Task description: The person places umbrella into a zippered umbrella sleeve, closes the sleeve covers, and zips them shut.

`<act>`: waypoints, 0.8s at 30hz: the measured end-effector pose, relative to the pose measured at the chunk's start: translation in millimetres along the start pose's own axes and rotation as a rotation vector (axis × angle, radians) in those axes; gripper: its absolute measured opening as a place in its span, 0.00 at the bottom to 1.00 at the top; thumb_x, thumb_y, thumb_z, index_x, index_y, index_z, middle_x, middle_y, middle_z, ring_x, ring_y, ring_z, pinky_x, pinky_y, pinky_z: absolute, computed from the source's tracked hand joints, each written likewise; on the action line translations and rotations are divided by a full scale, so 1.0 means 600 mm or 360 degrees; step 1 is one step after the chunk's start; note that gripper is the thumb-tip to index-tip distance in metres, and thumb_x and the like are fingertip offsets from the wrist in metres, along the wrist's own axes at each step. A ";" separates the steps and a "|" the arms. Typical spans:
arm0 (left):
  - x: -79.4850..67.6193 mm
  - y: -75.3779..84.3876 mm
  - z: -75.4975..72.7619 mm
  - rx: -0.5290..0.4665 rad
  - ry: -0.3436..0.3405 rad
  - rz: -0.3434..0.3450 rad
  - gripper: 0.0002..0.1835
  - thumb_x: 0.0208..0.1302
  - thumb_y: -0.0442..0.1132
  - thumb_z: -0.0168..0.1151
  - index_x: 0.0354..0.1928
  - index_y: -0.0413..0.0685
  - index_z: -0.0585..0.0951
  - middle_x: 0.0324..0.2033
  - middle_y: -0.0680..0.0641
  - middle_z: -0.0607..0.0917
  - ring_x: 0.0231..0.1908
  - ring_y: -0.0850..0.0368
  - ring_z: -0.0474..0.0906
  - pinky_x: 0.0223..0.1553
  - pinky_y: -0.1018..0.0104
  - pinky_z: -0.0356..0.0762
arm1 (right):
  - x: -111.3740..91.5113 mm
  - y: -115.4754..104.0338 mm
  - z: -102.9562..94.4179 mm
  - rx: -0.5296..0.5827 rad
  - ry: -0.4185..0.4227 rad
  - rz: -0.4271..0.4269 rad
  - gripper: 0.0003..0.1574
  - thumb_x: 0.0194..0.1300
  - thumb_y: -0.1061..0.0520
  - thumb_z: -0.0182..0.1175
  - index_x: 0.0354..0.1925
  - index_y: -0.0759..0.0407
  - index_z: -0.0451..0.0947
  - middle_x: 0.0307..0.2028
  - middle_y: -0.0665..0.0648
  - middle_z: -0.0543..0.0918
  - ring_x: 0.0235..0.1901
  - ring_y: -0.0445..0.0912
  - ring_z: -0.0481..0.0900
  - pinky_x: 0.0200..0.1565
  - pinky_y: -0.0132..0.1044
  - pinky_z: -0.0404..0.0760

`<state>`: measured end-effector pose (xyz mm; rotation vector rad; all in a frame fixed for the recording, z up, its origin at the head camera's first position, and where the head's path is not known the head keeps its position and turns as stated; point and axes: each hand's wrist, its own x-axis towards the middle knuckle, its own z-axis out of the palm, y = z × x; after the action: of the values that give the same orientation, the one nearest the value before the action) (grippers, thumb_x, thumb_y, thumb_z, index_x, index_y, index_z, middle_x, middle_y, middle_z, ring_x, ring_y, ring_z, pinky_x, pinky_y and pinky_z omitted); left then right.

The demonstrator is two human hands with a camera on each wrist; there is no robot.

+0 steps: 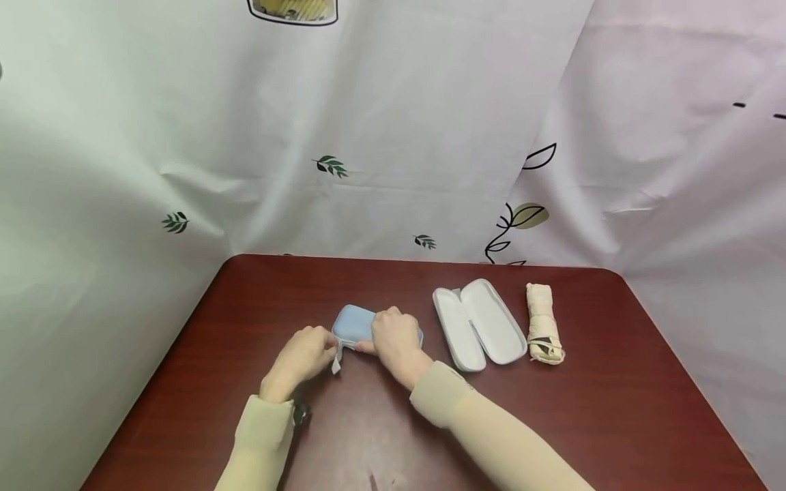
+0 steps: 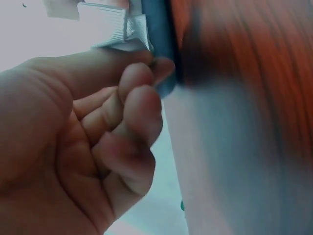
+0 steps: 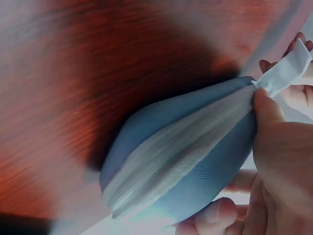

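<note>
A light blue zip case [image 1: 354, 323] lies on the table between the hands. Its pale grey zip band [image 3: 183, 142] runs along the side, shown in the right wrist view. My right hand [image 1: 396, 337] grips the case from above, thumb along the near side. At the case's left end, my left hand [image 1: 305, 353] pinches with thumb and index finger by the zip; what sits between the fingertips is hidden. The left hand's other fingers [image 2: 142, 112] are curled. A whitish fabric tab [image 1: 336, 361] hangs from that same end, close to the left fingertips.
To the right, a white hinged case [image 1: 496, 327] lies spread open, inside facing up. Beyond it is a cream cloth bundle [image 1: 542, 317], rolled and tied. The reddish-brown table [image 1: 589, 409] meets a white printed curtain [image 1: 405, 136] at the back.
</note>
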<state>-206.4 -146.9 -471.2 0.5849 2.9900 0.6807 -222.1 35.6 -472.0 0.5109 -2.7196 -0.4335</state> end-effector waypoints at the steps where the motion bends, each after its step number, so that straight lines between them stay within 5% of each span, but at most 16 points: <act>1: 0.001 0.001 0.000 0.0006 0.0004 -0.0001 0.18 0.53 0.28 0.60 0.12 0.55 0.70 0.11 0.60 0.59 0.16 0.63 0.58 0.20 0.66 0.61 | -0.001 0.000 0.000 0.0003 0.0018 0.0006 0.47 0.45 0.14 0.54 0.27 0.55 0.83 0.19 0.54 0.74 0.14 0.43 0.71 0.12 0.38 0.67; 15: 0.005 0.002 0.005 0.0042 0.0076 -0.0051 0.17 0.54 0.29 0.60 0.13 0.56 0.71 0.10 0.58 0.61 0.16 0.61 0.59 0.21 0.64 0.62 | -0.008 -0.011 0.004 -0.0055 0.0060 0.0086 0.53 0.50 0.14 0.48 0.32 0.62 0.82 0.21 0.57 0.74 0.12 0.44 0.67 0.11 0.39 0.64; 18: 0.004 0.000 0.010 0.0024 0.0098 -0.0091 0.17 0.55 0.30 0.61 0.14 0.57 0.73 0.11 0.57 0.63 0.17 0.59 0.60 0.21 0.64 0.62 | -0.015 -0.004 0.006 0.0087 0.0028 0.0080 0.51 0.53 0.17 0.51 0.35 0.63 0.81 0.24 0.56 0.72 0.14 0.45 0.71 0.13 0.39 0.67; 24: 0.001 -0.004 0.008 -0.0012 0.0055 -0.0166 0.16 0.60 0.34 0.59 0.17 0.57 0.72 0.13 0.54 0.67 0.20 0.56 0.64 0.24 0.61 0.64 | -0.029 0.034 -0.003 0.0634 -0.0222 0.0035 0.46 0.58 0.31 0.63 0.57 0.67 0.74 0.41 0.64 0.73 0.23 0.52 0.79 0.24 0.43 0.78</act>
<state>-207.4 -146.7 -476.6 0.4173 3.0225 0.7016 -211.9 60.4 -468.0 0.5677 -2.9551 0.0887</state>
